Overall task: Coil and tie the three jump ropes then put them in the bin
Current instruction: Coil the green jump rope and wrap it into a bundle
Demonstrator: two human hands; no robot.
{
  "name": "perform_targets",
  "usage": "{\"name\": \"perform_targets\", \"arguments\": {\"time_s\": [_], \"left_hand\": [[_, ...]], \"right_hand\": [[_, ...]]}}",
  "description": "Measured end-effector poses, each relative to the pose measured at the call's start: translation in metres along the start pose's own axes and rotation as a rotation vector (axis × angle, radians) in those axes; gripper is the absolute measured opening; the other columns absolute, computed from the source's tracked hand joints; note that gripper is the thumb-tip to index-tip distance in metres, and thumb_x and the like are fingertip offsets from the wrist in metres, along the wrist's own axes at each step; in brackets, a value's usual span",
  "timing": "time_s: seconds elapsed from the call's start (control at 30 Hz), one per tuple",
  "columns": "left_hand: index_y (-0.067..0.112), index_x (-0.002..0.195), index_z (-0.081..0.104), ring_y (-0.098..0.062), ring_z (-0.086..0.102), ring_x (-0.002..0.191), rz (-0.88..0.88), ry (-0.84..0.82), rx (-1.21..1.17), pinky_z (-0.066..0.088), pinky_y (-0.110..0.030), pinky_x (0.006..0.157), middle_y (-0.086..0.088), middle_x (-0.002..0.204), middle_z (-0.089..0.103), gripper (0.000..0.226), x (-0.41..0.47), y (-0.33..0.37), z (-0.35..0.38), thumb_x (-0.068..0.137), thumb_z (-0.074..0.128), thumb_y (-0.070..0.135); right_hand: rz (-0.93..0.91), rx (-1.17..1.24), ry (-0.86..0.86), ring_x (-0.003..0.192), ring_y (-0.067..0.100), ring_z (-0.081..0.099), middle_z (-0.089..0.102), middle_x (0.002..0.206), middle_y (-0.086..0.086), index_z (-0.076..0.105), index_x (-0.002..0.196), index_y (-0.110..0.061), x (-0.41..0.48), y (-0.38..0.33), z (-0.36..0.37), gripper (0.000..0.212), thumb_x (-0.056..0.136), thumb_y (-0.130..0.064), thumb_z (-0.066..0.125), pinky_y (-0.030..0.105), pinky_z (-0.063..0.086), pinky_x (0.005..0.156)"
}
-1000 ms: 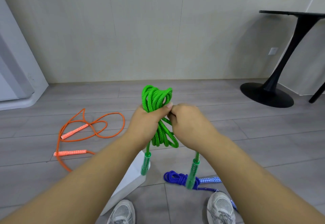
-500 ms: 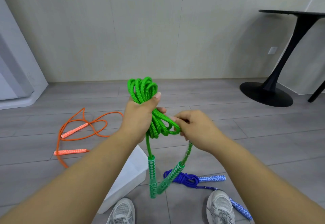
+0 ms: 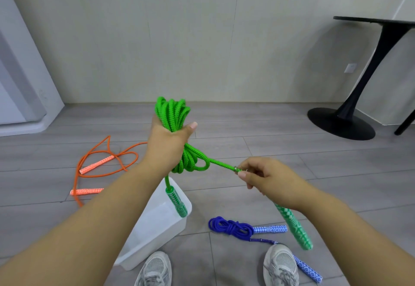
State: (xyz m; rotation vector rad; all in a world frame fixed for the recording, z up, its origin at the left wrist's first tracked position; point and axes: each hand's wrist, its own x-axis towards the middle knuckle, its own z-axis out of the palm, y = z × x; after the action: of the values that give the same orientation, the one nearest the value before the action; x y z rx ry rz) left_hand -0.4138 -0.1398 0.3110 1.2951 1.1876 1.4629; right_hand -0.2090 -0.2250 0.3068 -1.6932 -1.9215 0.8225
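My left hand [image 3: 167,145] grips the coiled green jump rope [image 3: 173,115] upright in front of me. One green handle [image 3: 177,201] hangs down from the coil over the bin. My right hand [image 3: 265,179] holds the other green handle [image 3: 294,227] at its rope end, with the strand stretched taut from the coil to it. The white bin [image 3: 155,223] sits on the floor below my left arm. A coiled blue jump rope [image 3: 231,228] lies on the floor by my right shoe. The orange jump rope [image 3: 105,164] lies loose on the floor at the left.
My two shoes [image 3: 155,270] stand at the bottom edge, one over a blue handle [image 3: 307,271]. A black pedestal table [image 3: 341,122] stands at the right by the wall. A white unit [image 3: 24,106] sits at the far left.
My right hand has drawn away to the right and down with the green handle, stretching the strand taut. The coil in my left hand has shifted left. The other handle now hangs over the bin.
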Motion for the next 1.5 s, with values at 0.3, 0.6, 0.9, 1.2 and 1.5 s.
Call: {"name": "perform_targets", "arguments": {"time_s": [0.3, 0.6, 0.9, 1.2, 1.5], "left_hand": [[0.012, 0.105, 0.045, -0.004, 0.062, 0.054, -0.013, -0.097, 0.100, 0.054, -0.030, 0.050, -0.005, 0.074, 0.059, 0.029, -0.011, 0.013, -0.003, 0.085, 0.066, 0.010], [0.015, 0.081, 0.058, -0.014, 0.062, 0.045, -0.079, -0.017, 0.041, 0.049, -0.035, 0.054, -0.001, 0.070, 0.063, 0.010, -0.002, 0.005, -0.021, 0.089, 0.061, 0.013], [0.012, 0.064, 0.055, -0.025, 0.053, 0.060, -0.062, -0.103, 0.131, 0.048, -0.043, 0.066, -0.005, 0.059, 0.053, 0.026, -0.007, 0.011, -0.015, 0.086, 0.066, 0.019], [0.017, 0.066, 0.050, -0.021, 0.046, 0.063, -0.094, -0.306, 0.151, 0.040, -0.034, 0.063, -0.001, 0.058, 0.045, 0.026, -0.021, 0.019, -0.003, 0.079, 0.073, 0.018], [0.009, 0.074, 0.060, -0.011, 0.058, 0.051, -0.265, -0.360, -0.168, 0.046, -0.026, 0.052, -0.001, 0.054, 0.057, 0.011, -0.023, 0.025, -0.004, 0.082, 0.064, 0.003]], "right_hand": [[-0.111, -0.068, 0.285, 0.059, 0.007, 0.042, 0.055, 0.070, 0.001, 0.061, 0.088, -0.029, -0.001, -0.006, -0.016, 0.006, 0.091, -0.027, 0.056, 0.017, 0.033, 0.054], [0.060, -0.112, 0.452, 0.055, 0.012, 0.040, 0.041, 0.056, -0.004, 0.054, 0.073, -0.017, -0.006, 0.009, -0.028, 0.030, 0.089, -0.041, 0.055, 0.024, 0.032, 0.053], [0.305, -0.054, 0.063, 0.078, 0.018, 0.065, 0.069, 0.078, 0.001, 0.058, 0.097, -0.022, 0.003, 0.013, -0.008, 0.013, 0.089, -0.032, 0.058, 0.038, 0.054, 0.078], [0.079, 0.380, 0.025, 0.071, 0.021, 0.059, 0.061, 0.060, 0.001, 0.061, 0.077, -0.015, 0.015, -0.012, 0.008, 0.013, 0.090, -0.018, 0.058, 0.046, 0.048, 0.086], [-0.053, 0.396, 0.231, 0.047, 0.008, 0.038, 0.040, 0.049, -0.008, 0.064, 0.090, -0.024, 0.016, -0.008, 0.006, 0.023, 0.097, -0.030, 0.043, 0.027, 0.038, 0.052]]}}
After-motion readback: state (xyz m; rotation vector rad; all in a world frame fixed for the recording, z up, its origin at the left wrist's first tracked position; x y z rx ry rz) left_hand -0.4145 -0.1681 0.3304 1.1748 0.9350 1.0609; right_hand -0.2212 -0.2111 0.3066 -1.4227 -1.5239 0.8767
